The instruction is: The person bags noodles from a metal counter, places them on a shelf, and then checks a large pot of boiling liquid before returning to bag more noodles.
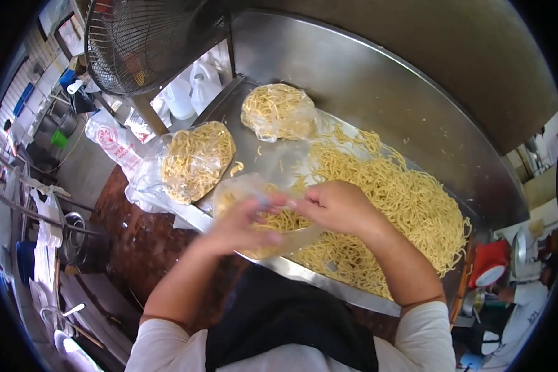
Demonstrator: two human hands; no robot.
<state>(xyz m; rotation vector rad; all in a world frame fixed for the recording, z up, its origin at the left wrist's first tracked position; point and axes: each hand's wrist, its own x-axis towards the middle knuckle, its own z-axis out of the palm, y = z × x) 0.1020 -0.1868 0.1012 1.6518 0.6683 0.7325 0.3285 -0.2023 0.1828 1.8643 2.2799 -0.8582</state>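
A clear plastic bag (pixel 229 189) with yellow noodles in it lies at the front edge of the metal tray, under both my hands. My left hand (pixel 242 226) is over the bag, smeared by motion, its thumb apart from its fingers. My right hand (pixel 338 204) has its fingers drawn together at the bag's upper edge, close to the left fingertips. Right beside it spreads a large heap of loose yellow noodles (pixel 409 211). Two filled bags rest farther off: one bag of noodles (pixel 198 161) at the tray's left edge, another bag of noodles (pixel 279 111) toward the back.
The metal tray (pixel 378 74) has a tall back wall. A caged fan (pixel 130 49) stands at the upper left, near white plastic jugs (pixel 195 93) and a printed plastic bag (pixel 115 139). To the right is a red scale (pixel 490 263). Below the tray shows a wet reddish floor (pixel 130 248).
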